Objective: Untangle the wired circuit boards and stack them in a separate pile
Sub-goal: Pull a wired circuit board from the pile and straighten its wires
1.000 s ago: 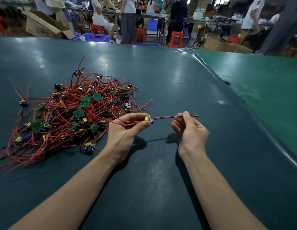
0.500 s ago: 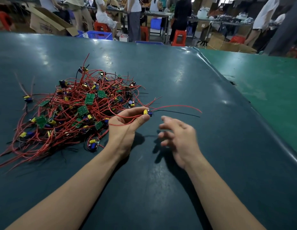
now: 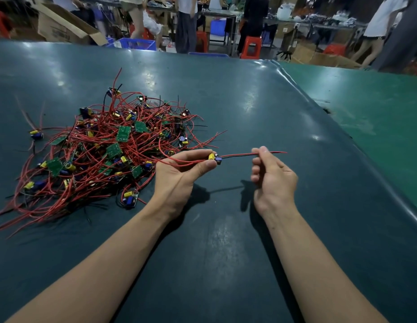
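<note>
A tangled heap of small green circuit boards point(image 3: 102, 148) with yellow and blue parts and long red and black wires lies on the dark green table point(image 3: 226, 252), left of centre. My left hand point(image 3: 181, 173) pinches one small board point(image 3: 214, 157) between thumb and fingers, just right of the heap. Red wires trail from that board back over my palm toward the heap. Its other red and black wire pair point(image 3: 240, 155) runs straight to the right. My right hand point(image 3: 272, 178) pinches that pair near its far end, and the tips stick out past my fingers.
One loose board point(image 3: 36, 134) lies apart at the heap's left. A lighter green table point(image 3: 377, 113) adjoins on the right, past a raised seam. Behind the far edge are cardboard boxes point(image 3: 62, 26), red stools, blue crates and several standing people.
Half a second ago my right hand was spread flat over the table with the wires loose. It has since risen and pinched the wire pair, which now runs straight. My left hand kept its hold.
</note>
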Demonstrator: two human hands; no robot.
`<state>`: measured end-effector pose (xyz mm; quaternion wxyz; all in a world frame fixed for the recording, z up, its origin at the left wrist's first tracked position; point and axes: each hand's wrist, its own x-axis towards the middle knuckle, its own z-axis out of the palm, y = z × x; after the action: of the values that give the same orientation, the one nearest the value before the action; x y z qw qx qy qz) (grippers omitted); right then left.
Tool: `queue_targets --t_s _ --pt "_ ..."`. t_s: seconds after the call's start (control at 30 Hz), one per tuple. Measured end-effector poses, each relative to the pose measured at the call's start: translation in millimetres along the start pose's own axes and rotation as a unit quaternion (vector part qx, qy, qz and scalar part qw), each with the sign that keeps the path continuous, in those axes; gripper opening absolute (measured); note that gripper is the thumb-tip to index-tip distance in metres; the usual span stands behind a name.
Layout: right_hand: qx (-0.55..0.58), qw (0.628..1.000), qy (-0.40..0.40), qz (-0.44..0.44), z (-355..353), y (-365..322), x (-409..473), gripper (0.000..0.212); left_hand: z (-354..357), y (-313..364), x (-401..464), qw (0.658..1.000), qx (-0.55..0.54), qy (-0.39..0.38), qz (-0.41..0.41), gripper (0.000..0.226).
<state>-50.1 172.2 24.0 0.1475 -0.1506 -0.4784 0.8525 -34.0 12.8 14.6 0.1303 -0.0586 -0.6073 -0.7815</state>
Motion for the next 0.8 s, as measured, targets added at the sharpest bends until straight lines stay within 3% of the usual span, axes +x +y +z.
queue_targets --t_s 0.2,0.27,0.37,0.5,0.67,0.8 --pt "0.02 0.985 0.167 -0.039 -19 -13 18 0.025 -4 0 2 0.998 -0.054 0.036 -0.001 0.022" --pt "-0.038 0.981 0.175 -0.071 -24 -16 20 0.026 -6 2 5 0.993 -0.1 0.062 -0.009 0.019" --pt "-0.109 0.987 0.075 -0.093 -20 -12 14 0.025 -3 7 5 0.984 -0.162 0.031 -0.06 0.024" --pt "-0.114 0.985 -0.123 0.029 -9 -9 1 0.021 -2 16 -1 0.943 -0.259 -0.121 -0.171 0.03" --pt "-0.188 0.907 -0.351 0.134 -6 -3 -21 0.032 0 15 -8 0.942 -0.126 -0.229 -0.209 0.036" --pt "-0.173 0.906 -0.351 0.158 -9 -2 -20 0.026 -3 13 -6 0.946 -0.004 -0.259 -0.195 0.037"
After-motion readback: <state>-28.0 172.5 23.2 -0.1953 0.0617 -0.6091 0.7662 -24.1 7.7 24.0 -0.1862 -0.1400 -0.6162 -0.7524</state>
